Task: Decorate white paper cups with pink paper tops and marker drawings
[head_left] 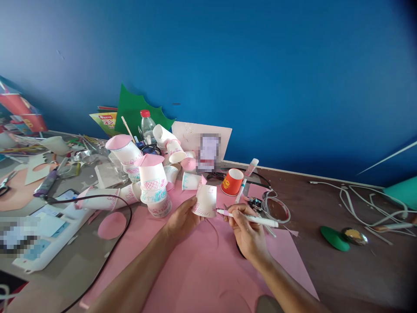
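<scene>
My left hand (185, 219) is closed on a white paper cup (206, 199), which is tilted with its side turned up. Pink marks run along the cup's lower edge, and a small drawn circle shows near the top. In my right hand (248, 232) is a white marker (254, 218), gripped like a pen. Its pink tip end points at the cup's right edge; whether it touches I cannot tell. Both hands are above a large pink paper sheet (195, 269). A red paper cup (232, 181) stands behind the marker.
Stacked decorated cups with pink paper tops (153, 182) stand to the left. A black cable (125, 237) curves over the table. Tape rolls (276, 208) lie at right, beside white cords (350, 195) and a green disc (334, 238). A blue wall (260, 87) bounds the back.
</scene>
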Motion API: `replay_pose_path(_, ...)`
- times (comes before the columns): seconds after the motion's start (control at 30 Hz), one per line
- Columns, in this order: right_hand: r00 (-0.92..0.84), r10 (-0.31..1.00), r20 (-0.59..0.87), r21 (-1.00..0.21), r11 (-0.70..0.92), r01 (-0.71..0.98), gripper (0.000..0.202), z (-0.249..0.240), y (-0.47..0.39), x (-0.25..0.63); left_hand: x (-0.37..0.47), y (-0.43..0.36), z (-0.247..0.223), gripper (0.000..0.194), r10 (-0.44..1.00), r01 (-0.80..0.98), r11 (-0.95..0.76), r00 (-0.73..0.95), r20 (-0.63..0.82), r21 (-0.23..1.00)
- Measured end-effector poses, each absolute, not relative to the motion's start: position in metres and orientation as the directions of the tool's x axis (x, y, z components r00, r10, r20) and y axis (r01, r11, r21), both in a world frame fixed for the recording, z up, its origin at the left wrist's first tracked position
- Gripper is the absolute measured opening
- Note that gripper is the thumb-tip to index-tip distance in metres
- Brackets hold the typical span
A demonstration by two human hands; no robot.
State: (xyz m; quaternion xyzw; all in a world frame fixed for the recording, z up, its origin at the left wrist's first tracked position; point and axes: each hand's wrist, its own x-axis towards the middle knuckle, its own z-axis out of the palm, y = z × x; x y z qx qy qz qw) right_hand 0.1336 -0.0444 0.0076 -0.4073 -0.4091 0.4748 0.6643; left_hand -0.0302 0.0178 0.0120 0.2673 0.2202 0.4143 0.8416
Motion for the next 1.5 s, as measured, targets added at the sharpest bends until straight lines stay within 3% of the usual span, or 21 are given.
replay_pose_path(0.7, 0.208, 0.972, 0.105, -0.919, 0.175, -0.352, 0.02, 0.008, -0.044, 0.13, -0.033, 0.021, 0.0, 0.024, 0.818, -0.632, 0.545, 0.545, -0.184, 0.552)
replay_pose_path(1.33, 0.163, 0.981, 0.105, -0.95, 0.148, -0.274, 0.023, 0.007, -0.047, 0.132, -0.033, 0.021, 0.004, 0.032, 0.795, -0.576, 0.54, 0.589, -0.147, 0.613)
replay_pose_path(1.5, 0.185, 0.975, 0.121, -0.919, 0.18, -0.351, 0.022, 0.01, -0.046, 0.131, -0.033, 0.021, 0.004, 0.027, 0.814, -0.615, 0.53, 0.562, -0.147, 0.584)
